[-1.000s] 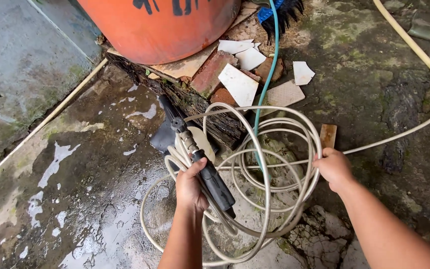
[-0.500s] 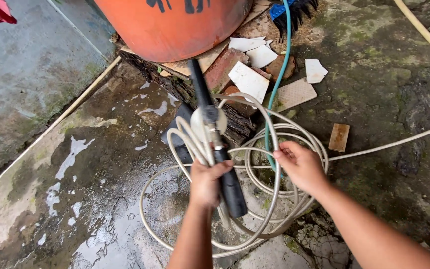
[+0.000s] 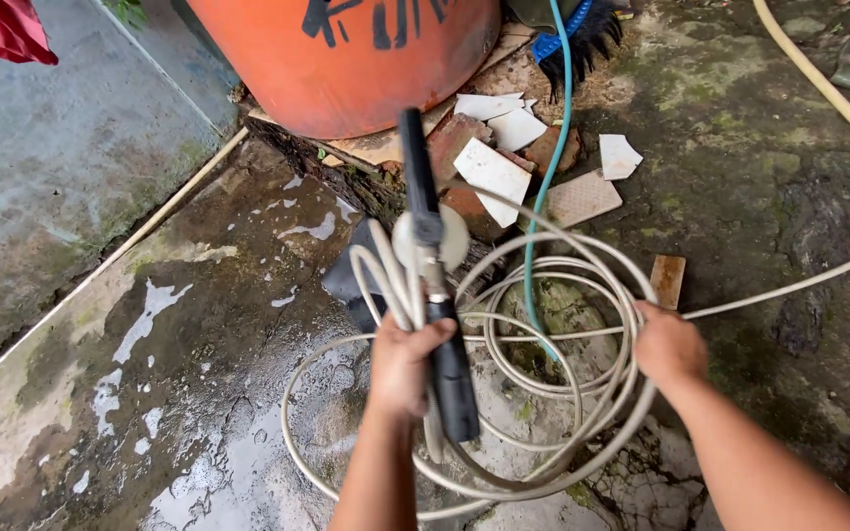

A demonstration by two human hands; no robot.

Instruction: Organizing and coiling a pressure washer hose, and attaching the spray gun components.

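- Low in the middle of the frame, the left hand (image 3: 403, 366) is closing in a full fist around a black spray gun (image 3: 435, 295), gripping it together with several loops of the pale hose (image 3: 543, 393).
- The spray gun is pointing up the frame, its thin black lance reaching towards the orange barrel (image 3: 346, 59) at the top, and its thicker black handle is sticking out below the fist.
- Right of centre, the right hand (image 3: 669, 346) is curling its fingers over the outer edge of the hose coil, pinching the loops at the point where one strand is running off to the right edge of the frame.
- The hose coil is hanging between the two hands as a bundle of wide rings, with the lowest loops sagging towards the bottom of the frame over the wet concrete floor (image 3: 179, 393).
- A thin teal hose (image 3: 549, 177) is running down from the top of the frame and passing behind the coil.
- Broken tile pieces (image 3: 494, 167) are lying just below the barrel, above the coil.
- A blue brush (image 3: 573, 29) with dark bristles is lying at the top, just right of the barrel.
- A red cloth (image 3: 7, 28) is showing in the upper left corner.
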